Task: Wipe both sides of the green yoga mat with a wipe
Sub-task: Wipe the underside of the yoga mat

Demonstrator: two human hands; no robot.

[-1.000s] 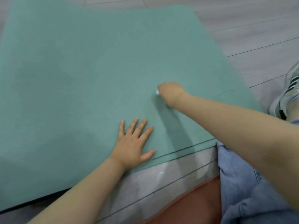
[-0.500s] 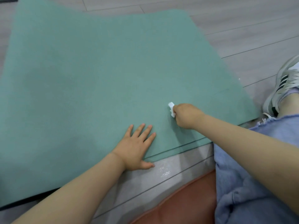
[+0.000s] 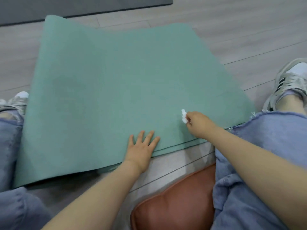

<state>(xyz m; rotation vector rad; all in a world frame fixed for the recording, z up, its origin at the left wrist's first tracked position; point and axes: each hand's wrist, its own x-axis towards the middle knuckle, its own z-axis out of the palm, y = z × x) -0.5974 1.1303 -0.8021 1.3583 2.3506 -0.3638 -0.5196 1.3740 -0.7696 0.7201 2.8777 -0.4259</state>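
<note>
Green yoga mat (image 3: 116, 90) on floor, left hand (image 3: 141, 149) flat, fingers spread, at 6 o'clock edge; right hand (image 3: 198, 125) pinching white wipe (image 3: 183, 116) at 4 o'clock

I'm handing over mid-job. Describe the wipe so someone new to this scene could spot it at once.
Start at the big green yoga mat spread on the grey floor, then go to its near right corner. There the right hand pinches the wipe, a small crumpled wad on the mat. It is the only white thing on the green.
</note>
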